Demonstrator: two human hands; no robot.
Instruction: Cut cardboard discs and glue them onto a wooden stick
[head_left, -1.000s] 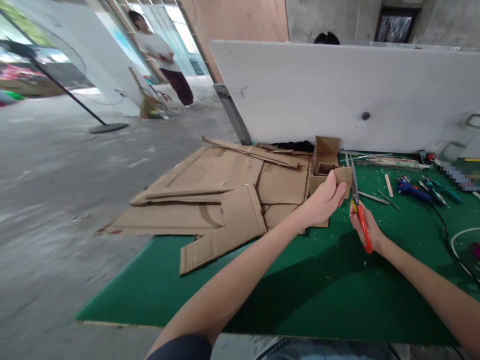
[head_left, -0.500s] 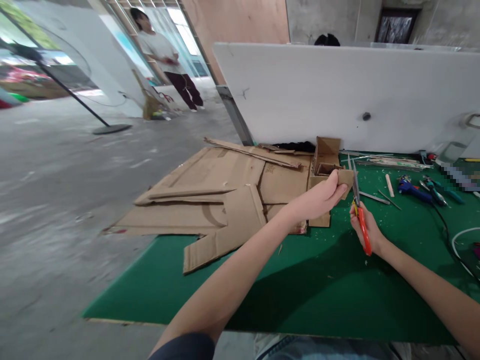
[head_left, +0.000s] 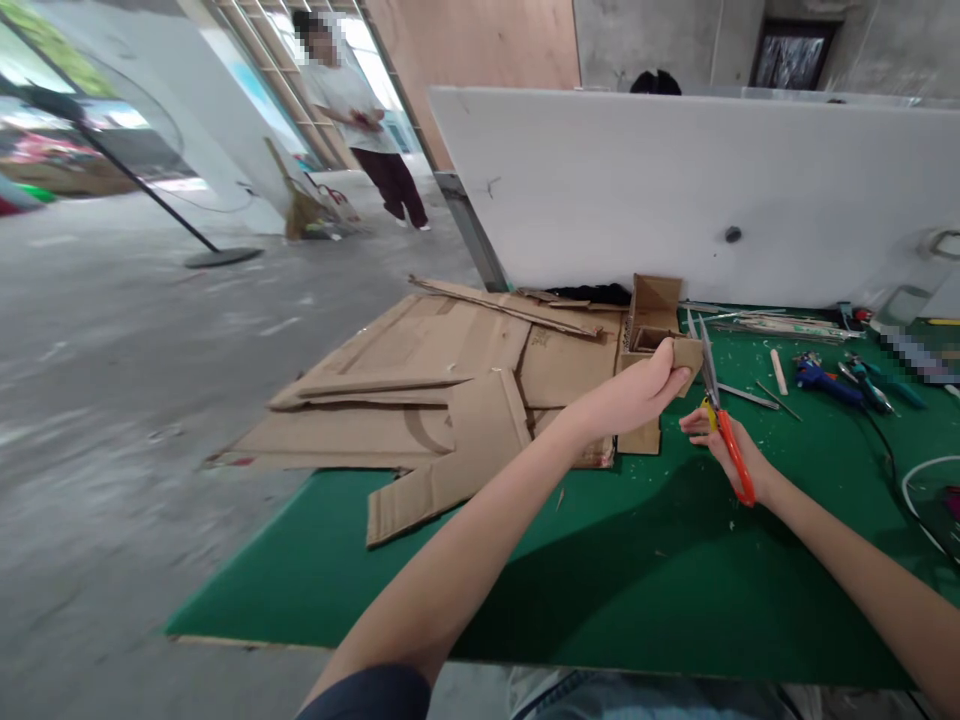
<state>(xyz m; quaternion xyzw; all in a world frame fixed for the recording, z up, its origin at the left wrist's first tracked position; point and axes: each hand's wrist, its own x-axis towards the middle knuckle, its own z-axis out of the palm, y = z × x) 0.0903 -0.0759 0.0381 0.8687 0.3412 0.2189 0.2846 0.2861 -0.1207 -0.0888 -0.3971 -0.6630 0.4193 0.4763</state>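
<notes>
My left hand [head_left: 651, 388] is closed on a small piece of cardboard [head_left: 688, 362], pinching it between thumb and fingers above the table. In my right hand [head_left: 726, 452] is a pair of scissors [head_left: 731, 450] with orange-red handles and a yellow part near the pivot. Its blades stand a little apart, pointing away from me, right at the right edge of the piece. Some fingers of my right hand stretch out to the left of the handles. Behind my left hand stands a cardboard box [head_left: 657, 300] with a raised flap.
Large cardboard sheets [head_left: 420, 350] lie at the left of the green table [head_left: 600, 580]. To the right are a wooden stick [head_left: 779, 371], a blue glue gun [head_left: 829, 380] and pliers [head_left: 870, 380]. A white panel [head_left: 637, 190] rises behind. A person [head_left: 360, 120] stands beyond on the left.
The scissor blades have opened wider and my right hand's fingers have spread leftward. My left hand with the cardboard has shifted slightly left. The person in the background has moved right.
</notes>
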